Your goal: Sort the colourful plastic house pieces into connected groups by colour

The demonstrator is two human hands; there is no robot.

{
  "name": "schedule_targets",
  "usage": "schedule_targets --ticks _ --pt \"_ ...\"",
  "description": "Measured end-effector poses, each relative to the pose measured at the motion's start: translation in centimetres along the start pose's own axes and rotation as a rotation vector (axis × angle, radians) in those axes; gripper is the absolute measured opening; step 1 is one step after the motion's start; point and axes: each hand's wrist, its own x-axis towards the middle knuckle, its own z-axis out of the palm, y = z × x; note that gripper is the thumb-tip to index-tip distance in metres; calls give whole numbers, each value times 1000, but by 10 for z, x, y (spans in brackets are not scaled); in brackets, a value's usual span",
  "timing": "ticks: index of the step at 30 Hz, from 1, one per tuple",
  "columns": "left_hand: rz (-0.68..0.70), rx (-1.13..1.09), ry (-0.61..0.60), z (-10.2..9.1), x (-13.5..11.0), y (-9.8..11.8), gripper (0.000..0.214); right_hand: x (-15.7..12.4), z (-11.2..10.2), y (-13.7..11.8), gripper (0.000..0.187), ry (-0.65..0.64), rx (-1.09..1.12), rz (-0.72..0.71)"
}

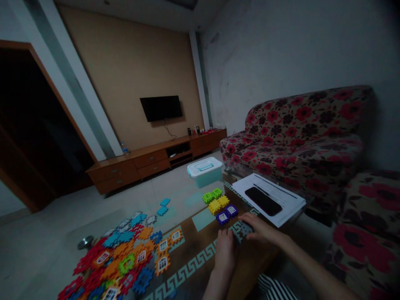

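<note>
My left hand (224, 252) and my right hand (258, 227) meet over a grey interlocking toy block (241, 230) near the table's near side, both gripping its edges. Part of the block is hidden by my fingers. Just beyond my hands stand a purple block pair with window prints (223, 217), a yellow block pair (218, 205) and a green block pair (210, 196). To the left, a large heap of multicoloured interlocking blocks (115, 260) spreads from the floor towards the patterned coffee table (187, 271).
A sheet of papers (268, 196) with a black phone (263, 201) on it lies to my right on the table. A lidded teal plastic box (204, 172) stands beyond the table. A floral sofa (300, 129) runs along the right, with a low wooden cabinet (156, 156) under a wall TV (161, 108).
</note>
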Motion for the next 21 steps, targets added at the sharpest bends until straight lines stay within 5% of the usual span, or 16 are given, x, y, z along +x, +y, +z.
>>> schedule_targets --ticks 6,21 --pt "-37 -24 45 10 22 6 35 -8 13 10 79 141 -35 209" --pt "-25 -69 146 22 28 5 34 15 4 9 44 134 179 10"
